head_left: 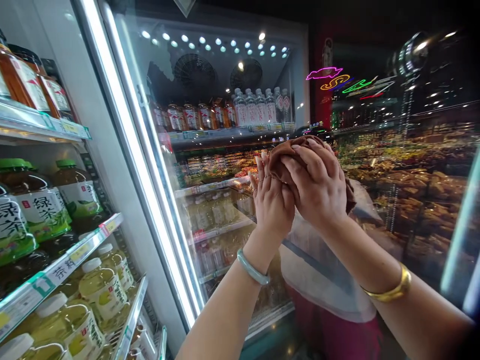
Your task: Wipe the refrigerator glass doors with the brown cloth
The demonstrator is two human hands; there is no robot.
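My right hand (pixel 318 180), with a gold bangle on its wrist, presses a folded brown cloth (pixel 285 152) against the glass door (pixel 225 165) of a drinks fridge. Its fingers curl over the cloth. Just left of it, my left hand (pixel 273 202) is raised to the glass with its fingers stretched upward. A pale green bangle circles that wrist. The left thumb side meets the right hand and the cloth's lower edge; whether it also grips the cloth cannot be made out. The fingers are mirrored faintly in the glass.
Shelves at left hold green-capped tea bottles (pixel 45 200) and white-capped bottles (pixel 103 285). A bright light strip (pixel 138 150) runs down the fridge frame. Behind the glass stand clear bottles (pixel 258 107) and amber bottles (pixel 191 116). Reflections of shop goods and neon cover the right side.
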